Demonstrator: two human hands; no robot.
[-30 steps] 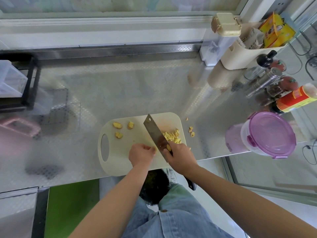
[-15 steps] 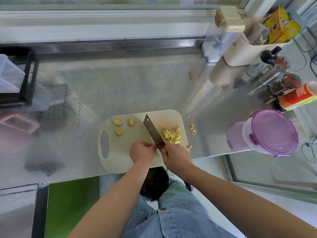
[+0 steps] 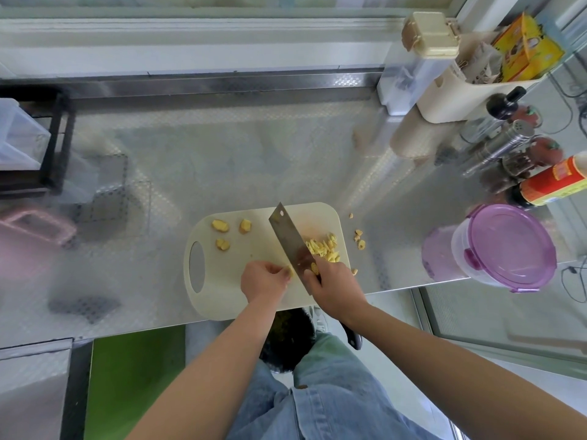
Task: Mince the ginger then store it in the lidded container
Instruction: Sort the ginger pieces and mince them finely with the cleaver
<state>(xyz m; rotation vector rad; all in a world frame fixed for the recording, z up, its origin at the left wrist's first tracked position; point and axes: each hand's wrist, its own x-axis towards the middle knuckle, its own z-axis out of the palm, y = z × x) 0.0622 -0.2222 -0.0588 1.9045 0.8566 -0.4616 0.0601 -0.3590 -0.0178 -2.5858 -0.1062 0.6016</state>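
Note:
A cream cutting board (image 3: pixel 222 300) lies at the steel counter's front edge. Three ginger chunks (image 3: pixel 219 226) sit at its far left, and a pile of cut ginger strips (image 3: pixel 322 247) lies to the right of the blade. My right hand (image 3: pixel 336 285) grips the cleaver (image 3: pixel 287 241), whose blade runs diagonally across the board. My left hand (image 3: pixel 263 281) pinches a small ginger piece (image 3: pixel 289 270) against the board just left of the blade. The clear container with a purple lid (image 3: pixel 505 247) stands shut at the counter's right end.
A few ginger bits (image 3: pixel 359 239) lie on the counter right of the board. Bottles and shakers (image 3: pixel 505 147), a cream caddy (image 3: pixel 451 100) and a clear canister (image 3: pixel 409 68) crowd the back right. A black rack (image 3: pixel 54 147) stands at the far left.
The cleaver has shifted slightly left along the ginger piece between cuts. My left hand stays pinched on the piece. The pile of strips has grown a little.

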